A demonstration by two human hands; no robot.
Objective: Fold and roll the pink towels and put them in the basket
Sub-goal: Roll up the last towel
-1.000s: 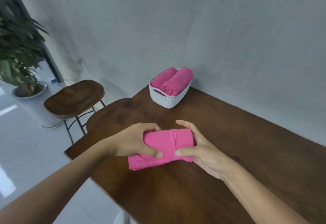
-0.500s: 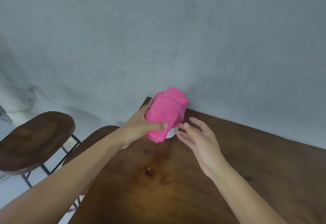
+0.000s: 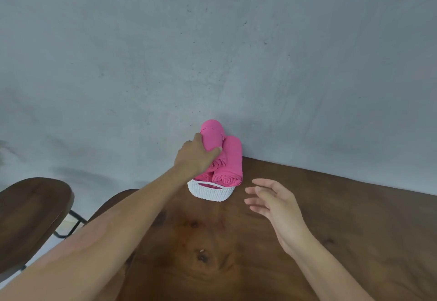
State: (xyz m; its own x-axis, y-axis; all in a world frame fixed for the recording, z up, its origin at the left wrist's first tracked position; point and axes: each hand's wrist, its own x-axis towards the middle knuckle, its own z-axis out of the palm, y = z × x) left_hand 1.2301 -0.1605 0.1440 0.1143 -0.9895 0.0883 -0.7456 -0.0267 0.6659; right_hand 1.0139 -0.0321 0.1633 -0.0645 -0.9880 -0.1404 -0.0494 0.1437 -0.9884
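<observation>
A white woven basket (image 3: 211, 191) stands on the brown wooden table (image 3: 295, 241) against the grey wall. A rolled pink towel (image 3: 231, 161) lies in its right side, and part of another roll (image 3: 203, 177) shows low on the left. My left hand (image 3: 196, 156) grips a third rolled pink towel (image 3: 212, 133), which rests on top of the other rolls at the left. My right hand (image 3: 272, 202) hovers over the table to the right of the basket, fingers spread, holding nothing.
A brown wooden stool (image 3: 30, 215) with black metal legs stands at the left, beside the table's edge. The grey wall (image 3: 212, 52) rises directly behind the basket.
Both hands held the rolled towel on the table. My left hand then carried it up and forward onto the rolls in the basket. My right hand let go and drew back.
</observation>
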